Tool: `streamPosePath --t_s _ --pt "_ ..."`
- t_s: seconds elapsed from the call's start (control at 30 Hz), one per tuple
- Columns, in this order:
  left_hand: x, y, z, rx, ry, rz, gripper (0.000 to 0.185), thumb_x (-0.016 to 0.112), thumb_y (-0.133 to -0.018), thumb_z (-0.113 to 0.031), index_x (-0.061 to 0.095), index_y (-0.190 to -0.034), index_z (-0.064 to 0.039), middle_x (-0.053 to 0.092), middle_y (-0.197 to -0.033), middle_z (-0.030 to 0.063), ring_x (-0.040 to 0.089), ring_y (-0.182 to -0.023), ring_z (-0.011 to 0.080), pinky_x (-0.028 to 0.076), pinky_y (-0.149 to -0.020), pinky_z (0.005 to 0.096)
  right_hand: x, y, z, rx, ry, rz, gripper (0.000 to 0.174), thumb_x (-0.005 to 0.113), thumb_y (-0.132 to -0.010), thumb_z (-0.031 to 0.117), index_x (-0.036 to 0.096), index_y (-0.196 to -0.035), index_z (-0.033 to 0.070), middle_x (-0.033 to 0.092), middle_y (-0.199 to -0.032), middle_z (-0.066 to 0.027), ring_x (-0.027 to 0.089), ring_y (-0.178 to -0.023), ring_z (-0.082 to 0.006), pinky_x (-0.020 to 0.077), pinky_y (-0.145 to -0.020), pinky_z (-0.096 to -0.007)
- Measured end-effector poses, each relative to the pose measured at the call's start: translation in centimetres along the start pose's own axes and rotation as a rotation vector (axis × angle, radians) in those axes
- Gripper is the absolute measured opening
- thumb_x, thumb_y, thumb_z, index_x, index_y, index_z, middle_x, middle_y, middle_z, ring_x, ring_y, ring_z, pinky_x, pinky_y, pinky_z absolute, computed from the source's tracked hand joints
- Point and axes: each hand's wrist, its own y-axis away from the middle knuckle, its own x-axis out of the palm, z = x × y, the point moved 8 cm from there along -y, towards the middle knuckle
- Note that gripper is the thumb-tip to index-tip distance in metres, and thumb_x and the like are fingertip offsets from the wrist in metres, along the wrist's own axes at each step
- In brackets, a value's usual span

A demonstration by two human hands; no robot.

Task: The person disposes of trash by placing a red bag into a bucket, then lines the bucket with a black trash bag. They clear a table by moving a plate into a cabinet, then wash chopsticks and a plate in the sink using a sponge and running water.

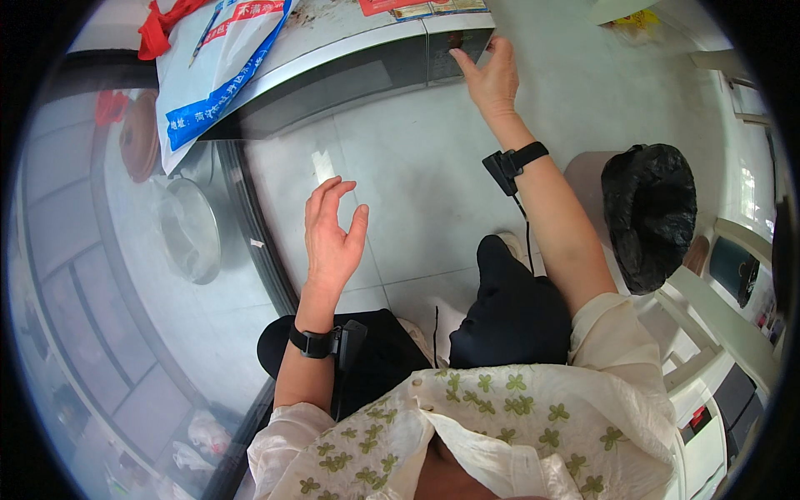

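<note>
Before me stands a microwave oven [325,94] with a dark front and a light top. At its right end is the control panel [442,59]. My right hand [495,81] grips that corner, thumb on the panel's front and fingers around the side edge, partly hidden. Apart from it, my left hand [334,234] hangs over the tiled floor, palm empty, fingers loosely curved and apart from the thumb. A white and blue plastic bag [206,81] bearing writing drapes over the oven's left end, with a pencil [204,39] lying on it.
On the right stands a bin lined with a black plastic bag [650,219], near white chairs [712,300]. A dark-framed glass panel [250,219] runs along my left; through it shows a metal basin [190,231]. Red printed paper [390,5] lies on the oven.
</note>
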Motion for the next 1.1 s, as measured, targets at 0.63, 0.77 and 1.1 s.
streamPosePath --t_s 0.63,0.77,1.1 --pt "1.4 0.6 0.2 0.012 0.005 0.055 0.033 0.064 -0.082 -0.015 0.059 -0.114 -0.006 0.053 -0.125 0.0136 0.05 -0.116 0.0322 0.042 -0.097 0.0405 0.8 2.2 -3.8 0.0 -0.298 0.262 0.046 0.065 -0.089 0.022 0.052 -0.13 0.007 0.064 -0.119 -0.0101 0.058 -0.115 -0.023 0.048 -0.093 -0.0357" --pt "1.3 0.8 0.4 0.03 -0.013 0.054 0.032 0.064 -0.083 -0.012 0.058 -0.114 -0.006 0.053 -0.125 0.014 0.049 -0.119 0.0317 0.039 -0.099 0.038 2.1 2.4 -5.6 0.058 -0.286 0.35 0.045 0.064 -0.089 0.023 0.053 -0.131 0.01 0.064 -0.12 -0.0108 0.059 -0.113 -0.0245 0.0476 -0.093 -0.0371" --pt "0.2 1.4 0.5 0.002 -0.029 0.019 0.032 0.064 -0.083 -0.015 0.059 -0.114 -0.006 0.053 -0.126 0.0138 0.049 -0.117 0.0319 0.041 -0.097 0.0406 5.6 4.1 -9.3 -0.069 0.098 0.379 0.041 0.066 -0.085 0.029 0.056 -0.12 0.009 0.066 -0.106 -0.0165 0.062 -0.098 -0.0342 0.0507 -0.078 -0.045"
